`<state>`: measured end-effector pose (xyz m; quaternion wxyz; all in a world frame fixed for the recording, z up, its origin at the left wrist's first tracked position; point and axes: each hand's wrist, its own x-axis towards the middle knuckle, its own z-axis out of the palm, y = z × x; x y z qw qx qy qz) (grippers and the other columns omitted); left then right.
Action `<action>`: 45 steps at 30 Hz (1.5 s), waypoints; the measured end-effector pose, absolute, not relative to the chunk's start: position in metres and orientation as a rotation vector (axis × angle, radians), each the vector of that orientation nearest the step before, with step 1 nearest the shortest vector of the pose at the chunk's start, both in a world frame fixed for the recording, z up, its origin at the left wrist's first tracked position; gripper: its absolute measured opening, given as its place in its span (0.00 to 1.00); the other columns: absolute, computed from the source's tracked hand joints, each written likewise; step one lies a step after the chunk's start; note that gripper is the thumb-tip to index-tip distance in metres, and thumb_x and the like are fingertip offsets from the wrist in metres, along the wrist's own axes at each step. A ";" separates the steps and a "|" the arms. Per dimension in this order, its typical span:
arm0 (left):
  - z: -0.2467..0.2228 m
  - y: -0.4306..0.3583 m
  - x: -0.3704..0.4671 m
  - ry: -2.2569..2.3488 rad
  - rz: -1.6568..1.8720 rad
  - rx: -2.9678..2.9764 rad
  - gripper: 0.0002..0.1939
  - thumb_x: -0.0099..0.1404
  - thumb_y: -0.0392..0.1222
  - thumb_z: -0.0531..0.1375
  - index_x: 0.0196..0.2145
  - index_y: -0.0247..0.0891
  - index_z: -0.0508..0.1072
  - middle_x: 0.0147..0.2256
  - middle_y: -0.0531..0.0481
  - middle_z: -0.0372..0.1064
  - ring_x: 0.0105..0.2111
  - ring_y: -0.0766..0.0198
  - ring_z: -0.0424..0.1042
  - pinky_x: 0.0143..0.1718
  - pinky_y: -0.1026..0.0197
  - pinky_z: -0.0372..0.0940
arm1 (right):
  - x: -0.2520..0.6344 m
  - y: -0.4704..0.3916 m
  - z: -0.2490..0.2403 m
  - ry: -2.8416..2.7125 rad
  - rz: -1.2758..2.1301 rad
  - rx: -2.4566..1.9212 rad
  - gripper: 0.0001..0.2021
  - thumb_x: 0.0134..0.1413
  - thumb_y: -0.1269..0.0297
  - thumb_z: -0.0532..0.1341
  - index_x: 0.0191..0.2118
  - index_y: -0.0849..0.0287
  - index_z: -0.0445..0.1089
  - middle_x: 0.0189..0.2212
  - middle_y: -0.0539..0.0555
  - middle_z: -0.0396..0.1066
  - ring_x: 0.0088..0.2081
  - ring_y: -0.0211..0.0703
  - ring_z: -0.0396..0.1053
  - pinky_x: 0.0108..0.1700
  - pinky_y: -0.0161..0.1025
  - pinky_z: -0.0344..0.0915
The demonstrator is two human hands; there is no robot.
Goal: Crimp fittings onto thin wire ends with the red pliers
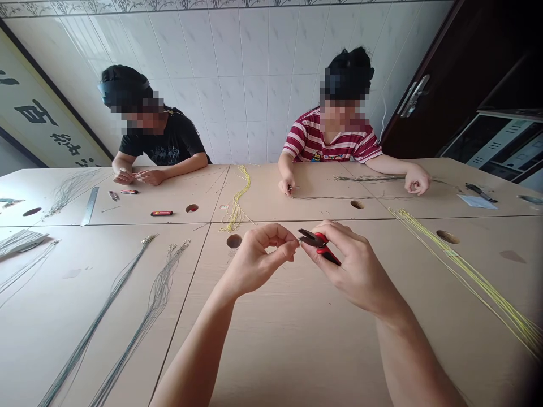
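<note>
My right hand is wrapped around small red-handled pliers, whose dark jaws point left and stand slightly apart. Close by, thumb and fingertips of my left hand are pressed together in a pinch. What they hold, if anything, is too small to make out. Both hands are raised over the middle of the table, with the fingertips of the two almost meeting near the plier jaws.
Bundles of grey cords lie at left, yellow cords at right, and another yellow bundle farther back. Across the table sit two people handling thin strands. A ruler and round table holes are also visible.
</note>
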<state>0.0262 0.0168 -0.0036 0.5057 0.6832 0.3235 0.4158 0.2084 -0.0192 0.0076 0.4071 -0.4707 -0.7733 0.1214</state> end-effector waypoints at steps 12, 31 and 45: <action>-0.001 0.018 0.028 0.707 1.057 1.661 0.06 0.64 0.40 0.62 0.32 0.35 0.72 0.29 0.50 0.73 0.31 0.66 0.72 0.37 0.61 0.67 | 0.208 -0.019 0.005 -1.960 0.291 -1.165 0.08 0.57 0.76 0.59 0.33 0.56 0.61 0.28 0.47 0.63 0.32 0.38 0.60 0.37 0.35 0.58; -0.004 0.018 0.026 0.750 1.059 1.626 0.06 0.66 0.41 0.61 0.32 0.37 0.71 0.29 0.52 0.71 0.31 0.68 0.69 0.37 0.62 0.65 | 0.204 -0.017 0.002 -1.872 0.373 -1.157 0.04 0.61 0.68 0.58 0.33 0.56 0.64 0.27 0.47 0.63 0.31 0.38 0.62 0.35 0.35 0.59; 0.002 0.017 0.026 0.746 1.055 1.656 0.07 0.64 0.42 0.61 0.32 0.36 0.71 0.28 0.51 0.71 0.30 0.67 0.69 0.35 0.62 0.64 | 0.209 -0.009 -0.003 -2.036 0.041 -1.005 0.10 0.57 0.79 0.58 0.37 0.55 0.61 0.31 0.48 0.67 0.33 0.41 0.62 0.41 0.40 0.58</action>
